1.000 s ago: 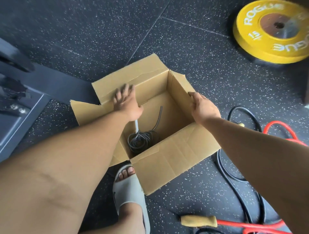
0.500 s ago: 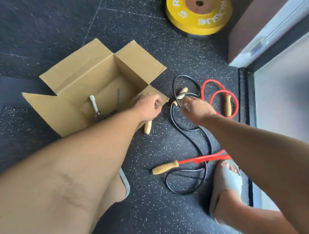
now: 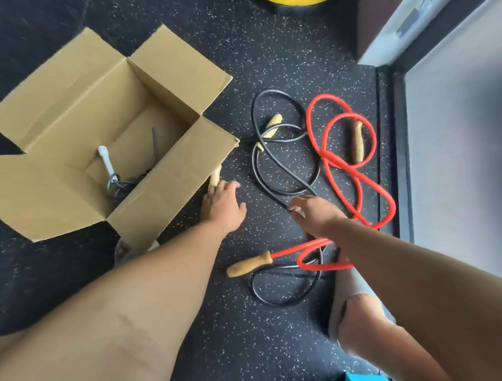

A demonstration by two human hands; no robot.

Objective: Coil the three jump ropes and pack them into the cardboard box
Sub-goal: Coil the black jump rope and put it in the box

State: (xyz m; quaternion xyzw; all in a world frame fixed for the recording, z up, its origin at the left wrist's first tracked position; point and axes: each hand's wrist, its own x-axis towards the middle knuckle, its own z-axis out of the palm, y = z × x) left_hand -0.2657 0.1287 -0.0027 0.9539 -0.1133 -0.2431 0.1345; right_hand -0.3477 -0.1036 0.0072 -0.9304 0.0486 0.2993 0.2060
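Figure: head view, person crouched over a speckled black floor (image 3: 244, 54). Box (image 3: 176, 68) at left, all four flaps open; inside it, at the bottom, a coiled grey rope (image 3: 121, 186) with one white handle (image 3: 106, 160) sticking upward. Black rope (image 3: 271, 91) uncoiled on the floor to the right of the box, in loose overlapping loops; one of its wooden handles (image 3: 271, 126) lies among the loops, another wooden handle (image 3: 215, 175) lies against the box's near right corner. Red rope (image 3: 330, 159) uncoiled further right, partly crossing the black rope; one of its handles (image 3: 357, 141) lies inside a loop, the other (image 3: 250, 265) lies near the person, between the forearms. Left hand (image 3: 221, 206): fingers extended and relaxed, tips at the wooden handle beside the box, not wrapped round it. Right hand (image 3: 315, 214): held low over the black rope, fingers (image 3: 294, 209) loosely bent and pointing left; whether they hold the cord cannot be told. Grey sandal (image 3: 350, 285) under the right forearm; edge of a yellow plate (image 3: 296, 2) at top.
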